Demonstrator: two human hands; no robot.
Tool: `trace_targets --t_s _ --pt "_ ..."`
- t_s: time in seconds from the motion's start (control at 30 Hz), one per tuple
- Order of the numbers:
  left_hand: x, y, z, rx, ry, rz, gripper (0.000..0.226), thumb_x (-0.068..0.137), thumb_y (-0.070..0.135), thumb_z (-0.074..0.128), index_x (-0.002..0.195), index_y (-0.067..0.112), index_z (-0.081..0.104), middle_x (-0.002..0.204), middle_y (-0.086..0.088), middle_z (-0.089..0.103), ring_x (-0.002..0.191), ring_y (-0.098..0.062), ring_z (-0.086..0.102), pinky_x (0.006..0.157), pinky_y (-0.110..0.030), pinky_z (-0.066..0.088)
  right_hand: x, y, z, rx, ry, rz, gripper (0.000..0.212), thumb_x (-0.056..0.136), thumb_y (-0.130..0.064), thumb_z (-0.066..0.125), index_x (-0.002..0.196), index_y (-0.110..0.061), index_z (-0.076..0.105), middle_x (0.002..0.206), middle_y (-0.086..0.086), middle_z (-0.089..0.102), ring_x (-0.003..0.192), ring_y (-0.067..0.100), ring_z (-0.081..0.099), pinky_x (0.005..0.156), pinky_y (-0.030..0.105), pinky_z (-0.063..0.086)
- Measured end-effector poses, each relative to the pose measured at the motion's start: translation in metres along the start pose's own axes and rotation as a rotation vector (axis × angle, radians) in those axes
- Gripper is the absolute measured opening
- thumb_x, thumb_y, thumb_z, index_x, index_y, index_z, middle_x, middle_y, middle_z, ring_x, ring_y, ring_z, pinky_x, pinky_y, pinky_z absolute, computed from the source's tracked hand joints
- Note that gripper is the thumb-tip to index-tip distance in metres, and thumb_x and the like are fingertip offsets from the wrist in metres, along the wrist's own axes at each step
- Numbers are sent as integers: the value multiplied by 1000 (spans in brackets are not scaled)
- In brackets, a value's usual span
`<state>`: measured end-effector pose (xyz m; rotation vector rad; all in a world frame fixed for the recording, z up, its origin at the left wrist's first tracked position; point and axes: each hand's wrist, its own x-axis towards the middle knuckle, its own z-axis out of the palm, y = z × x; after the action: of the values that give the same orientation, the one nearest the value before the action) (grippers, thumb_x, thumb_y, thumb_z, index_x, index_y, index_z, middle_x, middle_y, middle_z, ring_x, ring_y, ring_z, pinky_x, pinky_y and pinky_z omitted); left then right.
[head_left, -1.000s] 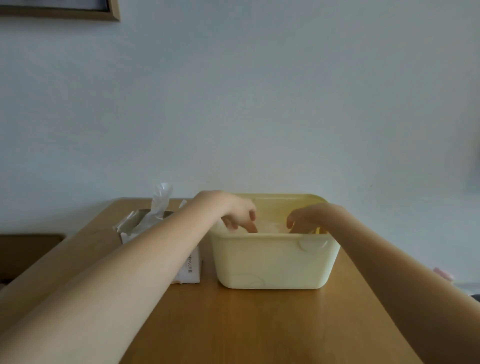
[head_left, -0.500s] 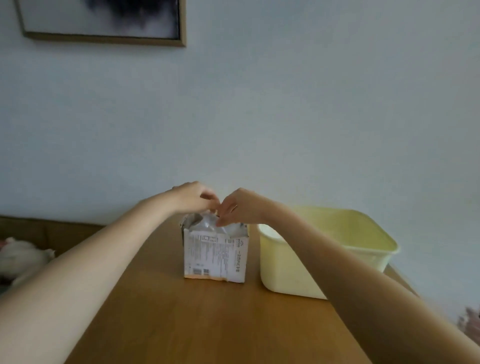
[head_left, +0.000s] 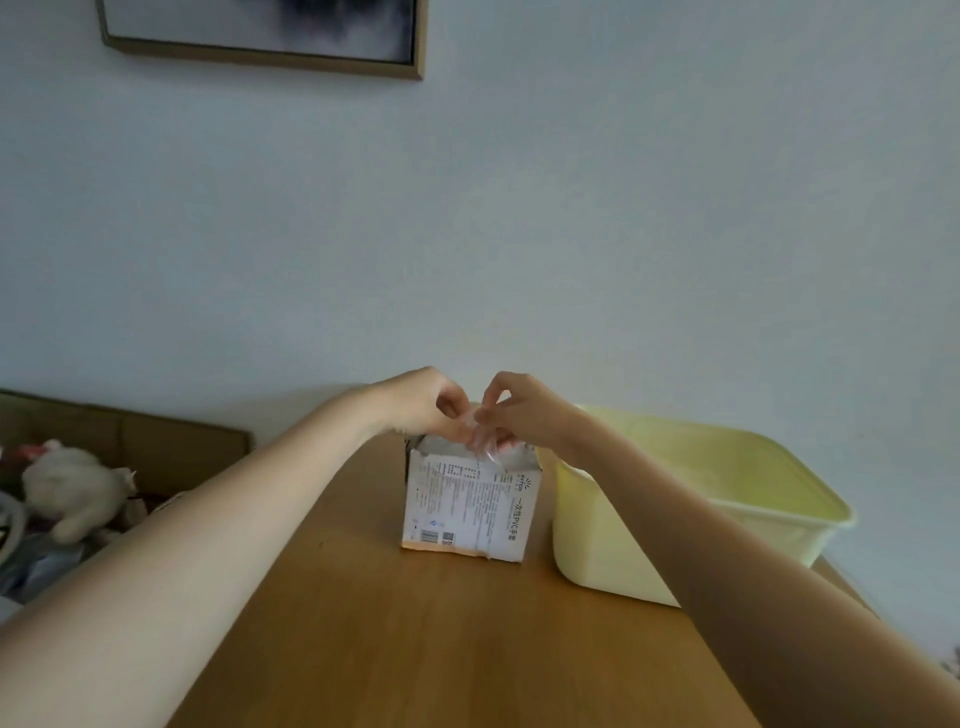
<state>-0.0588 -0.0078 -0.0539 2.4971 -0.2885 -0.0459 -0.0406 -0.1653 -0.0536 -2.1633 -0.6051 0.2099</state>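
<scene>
A white cardboard box of disposable PVC gloves stands open-topped on the wooden table. A clear plastic glove sticks out of its top. My left hand and my right hand meet just above the box, fingers curled, both pinching the clear glove. Right of the box stands a pale yellow plastic tub; its inside is mostly hidden by my right forearm.
A framed picture hangs on the pale wall above. To the left, beyond the table edge, lies a white plush toy among other clutter in front of a brown cardboard panel. The near part of the table is bare wood.
A second ago both hands were inside the yellow tub; they moved left to the glove box. Since half a second ago the fingers have lifted slightly, drawing the clear glove up.
</scene>
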Motion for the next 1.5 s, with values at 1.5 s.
trace_targets --t_s 1.5 --pt "33 107 33 -642 157 95 13 86 5 64 92 12 55 79 -4 68 74 -11 68 75 -23 54 -55 23 -123 247 116 -82 27 82 -8 69 64 -15 51 65 -2 48 67 14 50 67 23 43"
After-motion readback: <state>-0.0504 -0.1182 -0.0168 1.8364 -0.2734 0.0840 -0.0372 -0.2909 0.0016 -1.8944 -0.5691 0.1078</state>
